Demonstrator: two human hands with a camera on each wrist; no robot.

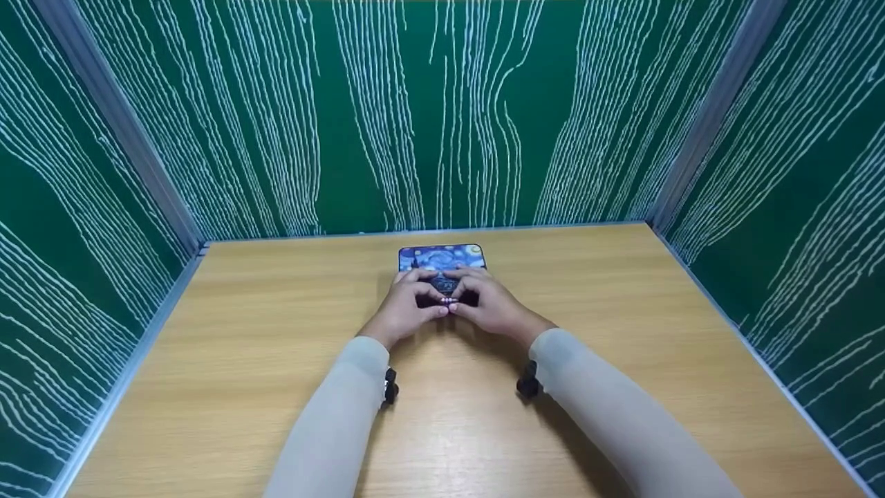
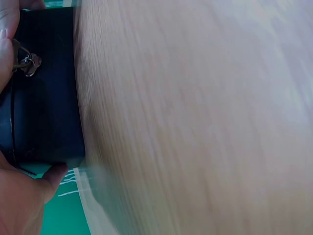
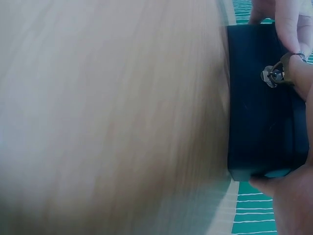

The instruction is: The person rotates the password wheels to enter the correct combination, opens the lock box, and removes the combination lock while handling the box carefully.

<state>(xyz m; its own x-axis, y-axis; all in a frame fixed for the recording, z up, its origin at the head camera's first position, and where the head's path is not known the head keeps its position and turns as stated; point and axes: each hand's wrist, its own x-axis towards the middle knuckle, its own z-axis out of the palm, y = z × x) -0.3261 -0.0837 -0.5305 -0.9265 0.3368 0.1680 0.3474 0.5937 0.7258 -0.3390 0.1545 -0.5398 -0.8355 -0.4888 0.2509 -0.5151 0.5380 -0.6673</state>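
Note:
A dark box (image 1: 442, 257) with a blue swirling night-sky picture on its lid sits near the back of the table. A small padlock (image 1: 448, 301) hangs at its front, its shackle through a metal clasp (image 3: 270, 77). My left hand (image 1: 411, 304) pinches the padlock between thumb and forefinger from the left. From the right, my right hand (image 1: 487, 304) pinches it the same way. Other fingers of both hands rest against the box's lid and sides. Fingers cover most of the padlock's body in both wrist views.
The box stands on a wooden table (image 1: 276, 387). Green panels (image 1: 456, 138) with white wavy lines rise behind and on both sides, joined by grey corner posts (image 1: 719, 117). Dark wrist devices (image 1: 529, 380) sit under the light sleeves.

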